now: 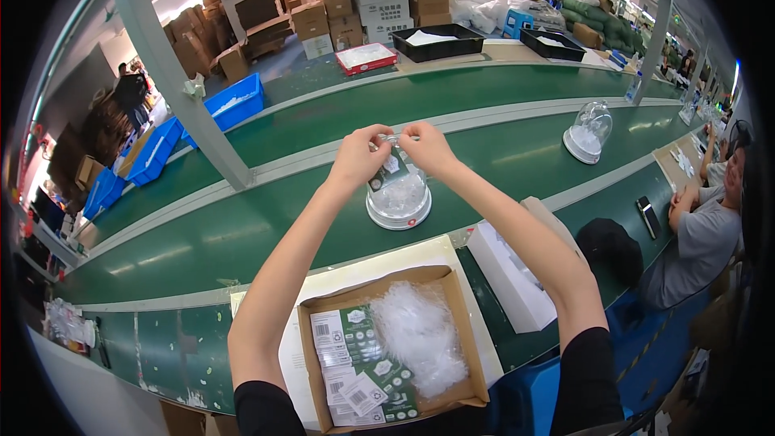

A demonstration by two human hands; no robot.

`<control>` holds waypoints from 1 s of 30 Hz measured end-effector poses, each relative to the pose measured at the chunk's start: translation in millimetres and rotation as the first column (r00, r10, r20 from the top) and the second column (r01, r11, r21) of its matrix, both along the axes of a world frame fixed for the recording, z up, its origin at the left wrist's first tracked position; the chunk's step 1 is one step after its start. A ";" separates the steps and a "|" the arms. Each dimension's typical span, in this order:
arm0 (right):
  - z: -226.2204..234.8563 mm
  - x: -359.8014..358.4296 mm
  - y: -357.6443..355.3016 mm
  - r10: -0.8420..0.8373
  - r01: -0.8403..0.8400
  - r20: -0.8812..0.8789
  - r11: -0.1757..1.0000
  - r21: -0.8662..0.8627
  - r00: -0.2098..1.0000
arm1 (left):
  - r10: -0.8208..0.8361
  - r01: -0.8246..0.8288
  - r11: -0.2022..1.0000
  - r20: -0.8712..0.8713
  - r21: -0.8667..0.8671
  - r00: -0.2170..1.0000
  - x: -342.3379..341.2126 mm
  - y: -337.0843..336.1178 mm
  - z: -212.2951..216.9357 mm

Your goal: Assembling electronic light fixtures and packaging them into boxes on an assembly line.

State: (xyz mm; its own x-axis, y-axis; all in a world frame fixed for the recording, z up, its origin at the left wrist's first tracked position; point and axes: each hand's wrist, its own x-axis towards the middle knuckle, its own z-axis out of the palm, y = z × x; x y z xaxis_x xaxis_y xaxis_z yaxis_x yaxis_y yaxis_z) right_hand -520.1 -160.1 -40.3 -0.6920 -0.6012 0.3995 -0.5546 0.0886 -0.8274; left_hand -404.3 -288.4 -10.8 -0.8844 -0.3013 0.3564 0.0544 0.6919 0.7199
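Note:
Both my arms reach out over the green belt to a clear dome on a round white base, with pale, shiny contents inside. My left hand and my right hand meet at its top, fingertips pinched close together. Something small and clear shows between them; its exact form is hard to make out. A green and white card hangs below my left fingers against the dome's side. Nearer me, a shallow cardboard box holds several green and white cards and a heap of thin, clear plastic strands.
A second dome stands farther right on the belt. Right of the cardboard box lie a white carton, a black cap and a phone. A seated person is beyond. A metal post rises at left.

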 end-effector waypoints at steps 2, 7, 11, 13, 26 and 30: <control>2.4 -4.1 -3.0 0.001 -0.001 -0.015 1.000 -0.004 1.000 | -0.005 0.004 0.998 0.028 0.066 1.000 1.4 0.6 2.0; 6.4 -10.6 -6.5 0.060 -0.069 0.055 0.984 0.162 0.997 | -0.033 0.034 0.996 -0.015 0.083 0.999 9.5 -1.9 -1.2; 7.3 -9.9 -8.0 0.069 -0.079 0.056 0.975 0.206 0.996 | -0.028 0.026 0.999 -0.049 -0.042 0.998 11.9 -14.6 -8.2; 5.4 -7.1 -11.9 0.125 -0.130 0.039 0.976 0.174 0.991 | -0.053 0.051 0.996 -0.024 -0.069 0.998 13.0 -25.4 -10.1; -8.9 -8.8 -2.6 0.090 -0.088 -0.185 0.996 0.020 0.979 | -0.085 0.076 0.993 -0.107 -0.089 0.991 5.2 -16.2 -24.6; -7.8 13.5 -25.3 0.120 -0.106 -0.183 0.991 0.080 0.976 | -0.026 -0.005 0.975 -0.136 -0.221 0.990 26.6 -25.4 -23.7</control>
State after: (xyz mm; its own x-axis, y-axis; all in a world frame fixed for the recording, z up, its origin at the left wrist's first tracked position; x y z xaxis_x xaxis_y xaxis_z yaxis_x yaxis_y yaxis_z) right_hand -506.6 -185.4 -48.1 -0.5348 -0.7022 0.4701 -0.7089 0.0701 -0.7018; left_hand -377.7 -313.8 -34.5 -0.8250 -0.1931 0.5311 0.1499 0.8314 0.5351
